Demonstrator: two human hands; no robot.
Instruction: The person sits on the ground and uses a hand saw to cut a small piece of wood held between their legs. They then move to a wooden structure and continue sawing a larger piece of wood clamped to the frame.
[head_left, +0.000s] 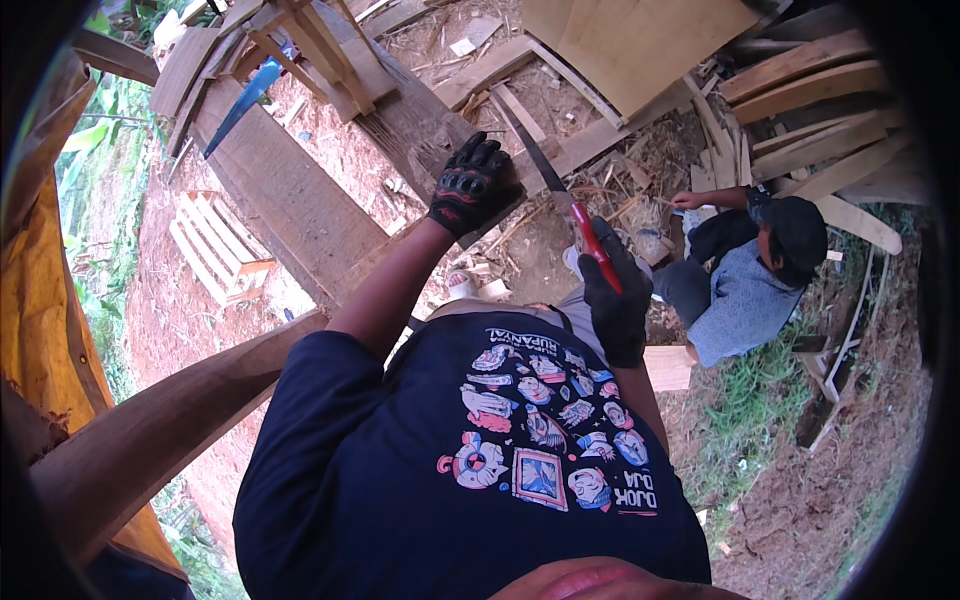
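A hand saw with a red handle [594, 246] is in my right hand [619, 300], whose black-gloved fingers are closed around the grip. Its dark blade [535, 153] points away and to the left, beside the end of a wooden board [415, 130]. My left hand [470, 187], gloved in black with padded knuckles, lies over the near end of that board, fingers stretched forward. A visible gap separates the blade from my left fingers. Whether the teeth touch any wood, I cannot tell.
A wide plank [280, 180] and a blue saw [240, 105] lie at left, near a slatted crate [215, 245]. At right sits a person in a cap [745, 280], below stacked timber [810, 90]. A plywood sheet [640, 45] stands far off; a wooden beam [170, 440] crosses lower left.
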